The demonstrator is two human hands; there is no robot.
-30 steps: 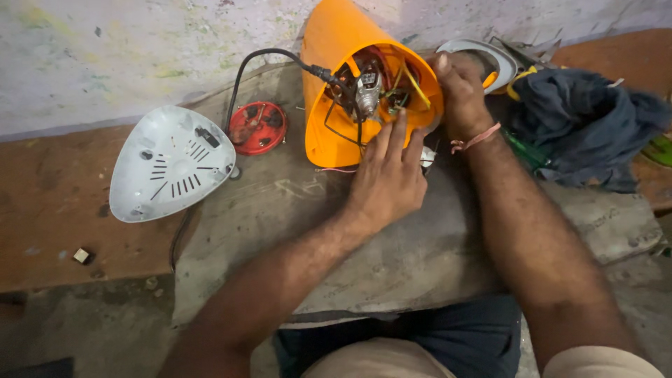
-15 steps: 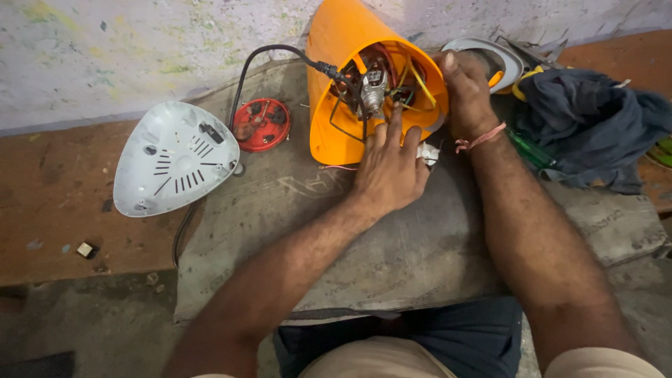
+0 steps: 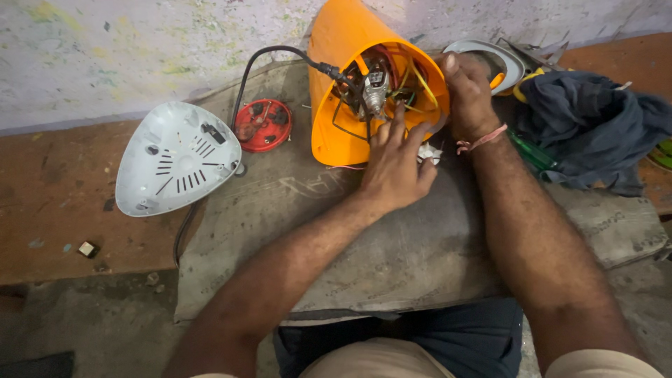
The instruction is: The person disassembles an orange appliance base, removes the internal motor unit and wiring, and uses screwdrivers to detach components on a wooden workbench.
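1. The left hand (image 3: 395,168) lies palm down at the open mouth of the orange appliance housing (image 3: 343,77), its fingers loosely spread and reaching in toward the motor and wiring (image 3: 378,84); whether they pinch anything cannot be told.
2. The right hand (image 3: 469,94) wraps the housing's rim on its right side, fingers curled closed on it.
3. The housing lies on its side near the table's far edge, its mouth toward the person.
4. A black cord (image 3: 280,54) runs from the housing to the left. Beside it sit a red round part (image 3: 263,124) and a grey triangular base cover (image 3: 175,157), inner side up.
5. A dark blue cloth (image 3: 595,133) lies toward the right edge, with a green-handled screwdriver (image 3: 532,152) just beside it.
6. The grey slab table (image 3: 392,245) stands against a stained, pale wall (image 3: 105,49).
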